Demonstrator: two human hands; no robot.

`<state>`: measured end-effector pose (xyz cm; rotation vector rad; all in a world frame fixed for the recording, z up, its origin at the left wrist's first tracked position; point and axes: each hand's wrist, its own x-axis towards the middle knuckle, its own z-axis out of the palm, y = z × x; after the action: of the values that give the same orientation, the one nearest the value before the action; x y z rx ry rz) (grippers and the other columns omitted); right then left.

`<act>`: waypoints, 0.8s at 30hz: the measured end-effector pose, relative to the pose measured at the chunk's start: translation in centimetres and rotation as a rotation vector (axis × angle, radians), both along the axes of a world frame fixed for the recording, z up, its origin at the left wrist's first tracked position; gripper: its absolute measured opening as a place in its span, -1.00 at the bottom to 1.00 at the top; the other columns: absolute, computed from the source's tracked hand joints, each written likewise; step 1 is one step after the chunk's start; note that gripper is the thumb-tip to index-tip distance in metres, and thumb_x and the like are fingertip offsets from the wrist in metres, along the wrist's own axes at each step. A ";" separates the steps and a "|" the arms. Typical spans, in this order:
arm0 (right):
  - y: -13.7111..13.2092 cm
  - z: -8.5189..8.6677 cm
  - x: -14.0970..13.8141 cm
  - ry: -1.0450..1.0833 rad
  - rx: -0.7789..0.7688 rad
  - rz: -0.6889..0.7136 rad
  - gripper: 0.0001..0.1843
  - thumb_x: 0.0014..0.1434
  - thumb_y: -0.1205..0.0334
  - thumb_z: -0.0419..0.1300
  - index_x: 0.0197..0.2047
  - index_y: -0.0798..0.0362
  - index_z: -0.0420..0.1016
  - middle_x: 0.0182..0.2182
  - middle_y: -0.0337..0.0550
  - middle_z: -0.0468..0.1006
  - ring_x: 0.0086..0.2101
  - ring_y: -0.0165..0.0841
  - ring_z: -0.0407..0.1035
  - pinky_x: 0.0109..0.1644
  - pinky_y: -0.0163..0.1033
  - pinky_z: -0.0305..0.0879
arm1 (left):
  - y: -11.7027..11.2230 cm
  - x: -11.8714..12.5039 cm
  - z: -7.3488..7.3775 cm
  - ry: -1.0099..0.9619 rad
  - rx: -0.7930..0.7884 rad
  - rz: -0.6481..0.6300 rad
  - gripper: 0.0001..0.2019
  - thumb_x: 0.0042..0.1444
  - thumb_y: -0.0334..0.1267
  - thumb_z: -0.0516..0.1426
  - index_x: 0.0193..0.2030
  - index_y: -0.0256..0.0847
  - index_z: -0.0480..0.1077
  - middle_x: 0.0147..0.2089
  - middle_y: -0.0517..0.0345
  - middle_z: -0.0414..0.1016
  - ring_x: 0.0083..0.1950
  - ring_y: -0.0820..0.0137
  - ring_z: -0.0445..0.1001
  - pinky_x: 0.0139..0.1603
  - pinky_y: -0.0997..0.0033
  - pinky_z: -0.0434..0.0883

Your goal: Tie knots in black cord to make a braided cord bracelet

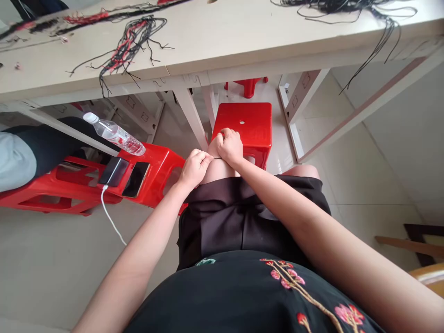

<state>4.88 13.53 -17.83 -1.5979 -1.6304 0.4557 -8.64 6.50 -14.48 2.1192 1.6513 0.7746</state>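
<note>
While both hands curl closed just above the bare knee (218, 169), the left hand (194, 169) and the right hand (229, 148) pinch a thin dark cord (215, 157), drawn short between them, its ends hidden by the fingers. Directly beyond the right hand stands a square red plastic stool (243, 129) with a small round hole in its seat. Left of the left hand, a second red plastic stool (163, 171) carries two black smartphones (136, 179), with a white cable (109, 215) trailing down and a clear plastic water bottle (114, 134) nearby. Farther ahead, a long beige table (194, 46) holds tangled bunches of black and red cords (128, 51).
</note>
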 end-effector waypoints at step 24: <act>0.1 0.2 0.3 0.110 -0.068 -0.027 -0.60 0.30 0.09 -0.19 -0.37 0.06 0.35 -0.32 -0.08 0.50 -0.21 -0.21 0.36 -0.06 -0.08 0.25 | -0.5 0.3 0.2 0.016 -0.104 0.055 -0.84 0.17 -0.19 0.00 -0.35 -0.16 0.34 -0.42 0.18 0.42 -0.32 0.37 0.39 -0.30 0.44 0.29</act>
<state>5.20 13.59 -17.62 -1.6142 -1.5234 0.5802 -8.32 6.02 -14.29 2.0220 1.7255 0.6737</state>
